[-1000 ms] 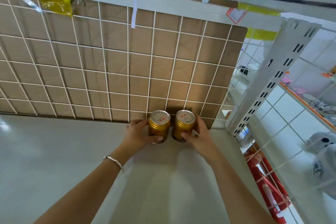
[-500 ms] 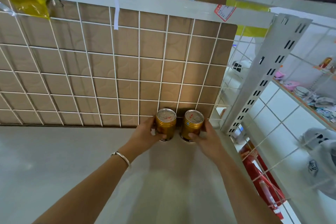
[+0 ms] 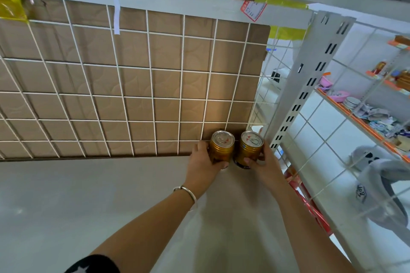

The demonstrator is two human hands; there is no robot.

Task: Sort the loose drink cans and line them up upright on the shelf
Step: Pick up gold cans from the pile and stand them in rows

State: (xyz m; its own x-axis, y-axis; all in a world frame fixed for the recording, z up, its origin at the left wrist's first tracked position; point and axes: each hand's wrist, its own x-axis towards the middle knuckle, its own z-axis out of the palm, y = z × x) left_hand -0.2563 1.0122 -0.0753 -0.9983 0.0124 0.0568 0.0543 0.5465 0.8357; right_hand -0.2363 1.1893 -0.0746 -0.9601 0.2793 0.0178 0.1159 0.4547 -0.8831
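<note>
Two gold drink cans with silver tops stand upright side by side at the back right corner of the white shelf (image 3: 88, 195). My left hand (image 3: 203, 166) grips the left can (image 3: 221, 147), fingers behind it and thumb in front. My right hand (image 3: 265, 165) grips the right can (image 3: 249, 147), thumb across its front. Both cans sit close to the wire grid back panel (image 3: 124, 86) with brown cardboard behind it. A small gap separates the two cans.
A slotted grey upright post (image 3: 310, 82) rises just right of the cans. Beyond a wire side panel, a neighbouring shelf (image 3: 359, 122) holds dishes and packets. A grey cap (image 3: 381, 190) hangs at the lower right; a red item (image 3: 306, 201) lies below the shelf edge.
Both hands have slid the two cans to the right along the back panel, toward the upright post. The grips are unchanged.
</note>
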